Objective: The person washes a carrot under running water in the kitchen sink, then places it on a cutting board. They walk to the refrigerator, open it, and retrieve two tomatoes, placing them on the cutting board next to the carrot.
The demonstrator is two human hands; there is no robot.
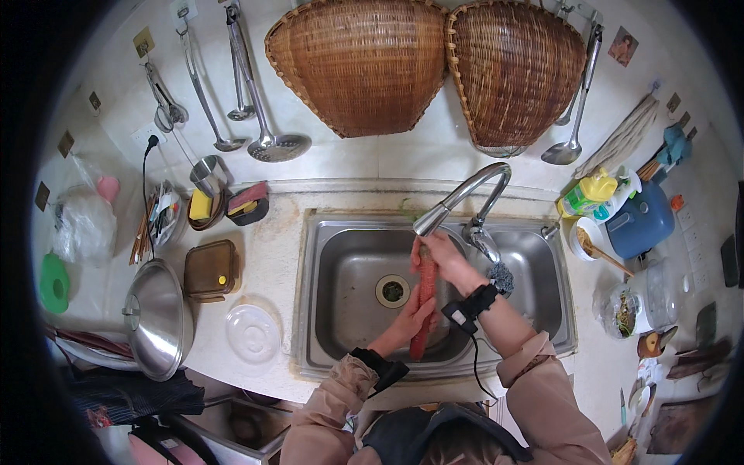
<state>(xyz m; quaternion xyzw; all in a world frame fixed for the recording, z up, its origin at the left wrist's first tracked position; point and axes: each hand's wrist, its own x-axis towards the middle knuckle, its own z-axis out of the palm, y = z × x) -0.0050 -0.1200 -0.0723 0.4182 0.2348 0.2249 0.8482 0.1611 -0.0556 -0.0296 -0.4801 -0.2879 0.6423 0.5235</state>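
A long orange-red carrot (428,279) is held lengthwise over the large bowl of the stainless steel sink (349,256). My left hand (411,319) grips its lower part, while my right hand (446,256) closes around the upper end, just below the faucet's spout (433,220). Whether water is running cannot be made out. To the left of the carrot is the sink drain (393,291), with something dark green in it. Black bands with small devices circle both wrists, and a cable hangs from the right one.
A steel wool scrubber (501,279) sits by the smaller bowl (535,261). On the left counter are a clear plastic lid (253,331), a brown lidded container (213,268) and a large metal lid (160,319). To the right stand a white bowl (583,238) and a blue jug (641,221).
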